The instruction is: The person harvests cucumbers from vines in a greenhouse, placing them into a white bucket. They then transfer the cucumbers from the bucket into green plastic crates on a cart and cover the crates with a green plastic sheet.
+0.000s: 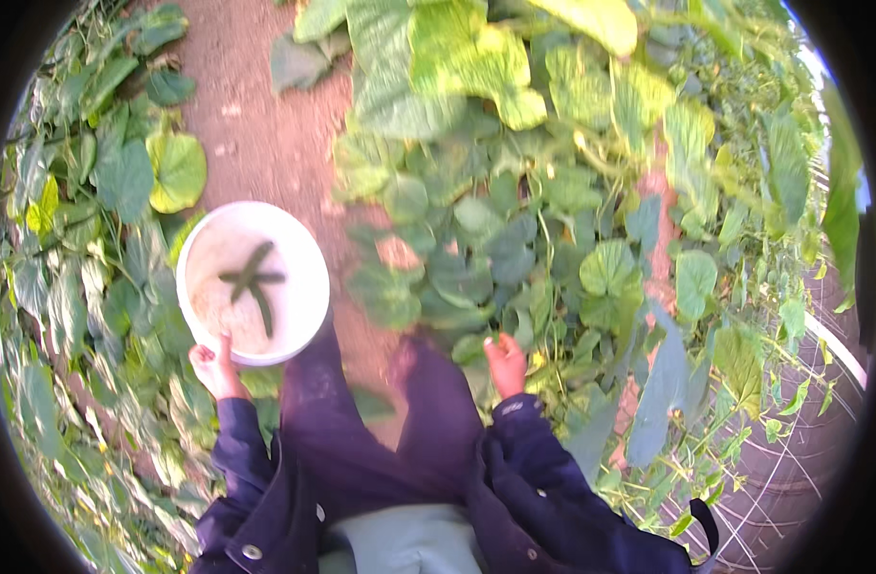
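My left hand [218,369] grips the near rim of a white plastic bucket [305,344], its thumb over the edge. A few slender dark green fruits, apparently cucumbers [264,308], lie crossed on the bucket's bottom. The bucket is held to the left, partly over my left leg [323,402]. My right hand [507,362] is low among the broad green leaves [456,276] of the vines, just right of my right knee. Its fingers are half curled, and blur and foliage hide whether anything is between them.
A bare reddish soil path [259,129] runs ahead between the vine rows. Dense leafy vines [108,179] line the left side. On the right, larger yellow-green leaves [474,64] overhang, and trellis netting with strings [775,466] stands beside dark ground.
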A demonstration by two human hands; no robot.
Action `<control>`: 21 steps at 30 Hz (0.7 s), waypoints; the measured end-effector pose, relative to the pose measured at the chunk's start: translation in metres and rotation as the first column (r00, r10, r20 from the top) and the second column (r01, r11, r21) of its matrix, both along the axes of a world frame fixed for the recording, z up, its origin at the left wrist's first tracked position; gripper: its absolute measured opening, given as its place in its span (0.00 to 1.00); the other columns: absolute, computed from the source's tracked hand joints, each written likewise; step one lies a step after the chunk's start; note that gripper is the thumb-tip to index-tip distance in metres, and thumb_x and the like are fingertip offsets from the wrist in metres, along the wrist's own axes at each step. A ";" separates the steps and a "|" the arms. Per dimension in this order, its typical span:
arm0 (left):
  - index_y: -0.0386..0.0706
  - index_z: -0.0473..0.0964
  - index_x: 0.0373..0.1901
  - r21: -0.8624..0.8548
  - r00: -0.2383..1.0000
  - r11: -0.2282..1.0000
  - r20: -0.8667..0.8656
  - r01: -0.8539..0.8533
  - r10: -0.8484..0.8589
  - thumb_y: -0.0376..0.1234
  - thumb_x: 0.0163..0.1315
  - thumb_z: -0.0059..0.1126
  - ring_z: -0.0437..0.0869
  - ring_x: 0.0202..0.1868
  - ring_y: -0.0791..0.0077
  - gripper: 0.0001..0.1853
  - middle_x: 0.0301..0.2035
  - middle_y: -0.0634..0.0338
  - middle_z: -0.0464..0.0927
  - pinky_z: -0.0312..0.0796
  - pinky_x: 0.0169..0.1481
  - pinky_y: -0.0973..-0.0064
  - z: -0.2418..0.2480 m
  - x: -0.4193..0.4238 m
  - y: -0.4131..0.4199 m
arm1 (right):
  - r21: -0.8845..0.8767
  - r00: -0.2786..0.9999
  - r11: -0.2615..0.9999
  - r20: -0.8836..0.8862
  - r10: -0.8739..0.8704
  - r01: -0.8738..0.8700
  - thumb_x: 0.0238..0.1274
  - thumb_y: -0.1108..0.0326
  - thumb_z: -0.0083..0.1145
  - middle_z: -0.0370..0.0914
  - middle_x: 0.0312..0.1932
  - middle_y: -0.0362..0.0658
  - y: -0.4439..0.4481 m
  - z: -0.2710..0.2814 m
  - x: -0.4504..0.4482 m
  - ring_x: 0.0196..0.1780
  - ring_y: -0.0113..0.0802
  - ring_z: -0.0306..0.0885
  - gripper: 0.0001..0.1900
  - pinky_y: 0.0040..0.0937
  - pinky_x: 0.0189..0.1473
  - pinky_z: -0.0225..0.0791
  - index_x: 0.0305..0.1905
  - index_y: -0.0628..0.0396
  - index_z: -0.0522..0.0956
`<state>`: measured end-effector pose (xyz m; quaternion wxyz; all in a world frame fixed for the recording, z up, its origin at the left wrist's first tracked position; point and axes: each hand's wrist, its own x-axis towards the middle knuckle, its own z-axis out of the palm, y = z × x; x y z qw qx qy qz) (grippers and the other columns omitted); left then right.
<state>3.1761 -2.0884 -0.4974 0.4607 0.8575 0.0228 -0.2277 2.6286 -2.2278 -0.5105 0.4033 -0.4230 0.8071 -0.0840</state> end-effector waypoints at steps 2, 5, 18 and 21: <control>0.43 0.72 0.44 -0.026 0.997 0.998 -0.051 -0.055 0.054 0.36 0.62 0.78 0.72 0.27 0.83 0.20 0.34 0.67 0.75 0.67 0.30 0.80 0.021 0.012 -0.028 | -0.013 0.960 0.970 -0.153 0.236 -0.241 0.66 0.54 0.72 0.82 0.60 0.60 -0.020 0.023 0.068 0.65 0.53 0.80 0.34 0.44 0.68 0.72 0.69 0.66 0.77; 0.43 0.70 0.45 0.009 0.982 0.998 -0.178 -0.064 0.065 0.34 0.62 0.79 0.69 0.28 0.85 0.22 0.33 0.69 0.72 0.64 0.31 0.83 0.048 0.043 -0.053 | -0.113 0.878 0.895 -0.278 0.389 -0.432 0.66 0.56 0.70 0.73 0.71 0.64 -0.114 0.075 0.171 0.74 0.60 0.72 0.36 0.48 0.75 0.66 0.73 0.63 0.72; 0.43 0.70 0.42 -0.018 0.958 0.972 -0.174 -0.233 0.226 0.35 0.58 0.80 0.69 0.29 0.83 0.23 0.32 0.68 0.70 0.65 0.32 0.80 0.074 0.185 -0.152 | -0.328 0.285 0.008 -0.809 0.514 -0.945 0.71 0.52 0.66 0.70 0.73 0.64 -0.549 0.147 0.493 0.78 0.63 0.63 0.29 0.56 0.76 0.62 0.67 0.62 0.78; 0.45 0.67 0.39 0.020 0.957 0.970 -0.159 -0.241 0.241 0.34 0.57 0.79 0.68 0.30 0.80 0.23 0.33 0.68 0.67 0.64 0.33 0.77 0.075 0.224 -0.187 | -0.050 0.111 0.110 -0.738 0.665 -0.993 0.73 0.47 0.61 0.76 0.66 0.60 -0.611 0.129 0.533 0.75 0.59 0.67 0.28 0.55 0.73 0.65 0.62 0.60 0.79</control>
